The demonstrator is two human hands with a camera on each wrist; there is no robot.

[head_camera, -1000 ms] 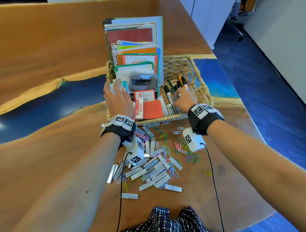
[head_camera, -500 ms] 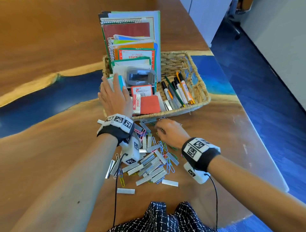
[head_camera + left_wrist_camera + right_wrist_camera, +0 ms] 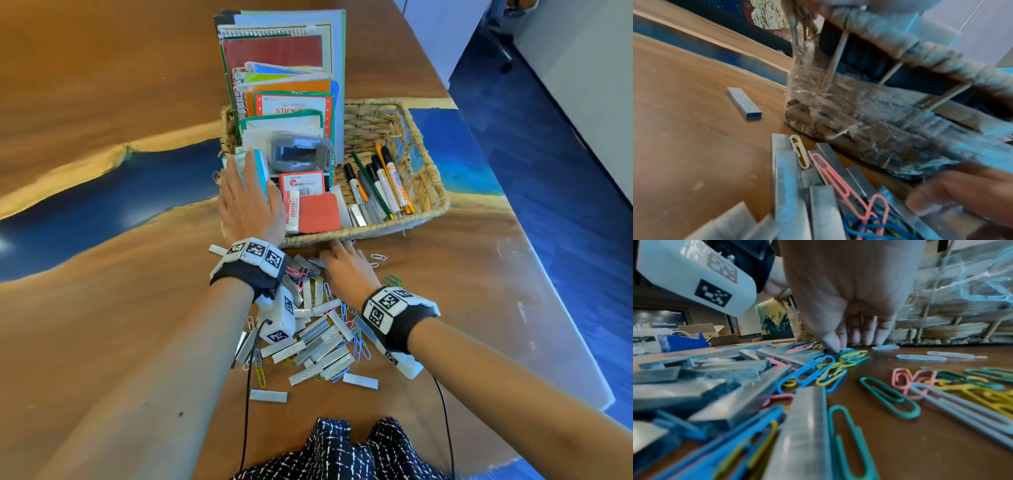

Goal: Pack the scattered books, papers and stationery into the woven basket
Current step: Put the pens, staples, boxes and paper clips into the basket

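From the head view, most of the job is behind you. The basket already holds the books standing at its back, pads and an eraser in front, and pens lying along its right side. What is left is the heap of staple strips and paper clips on the bench, just in front of the basket. Your left hand lies flat on the basket's near left corner, fingers straight and close together, seemingly steadying it. Your right hand reaches down to the bench at the basket's front wall.

In the left wrist view, you see the basket's wall close up, one staple strip lying apart to the left, and more strips and clips below. Your left fingers are barely in view there.

The right wrist view shows your right fingers pointing down, tips together on a strip beside the basket, pinching it or about to; you cannot tell which.
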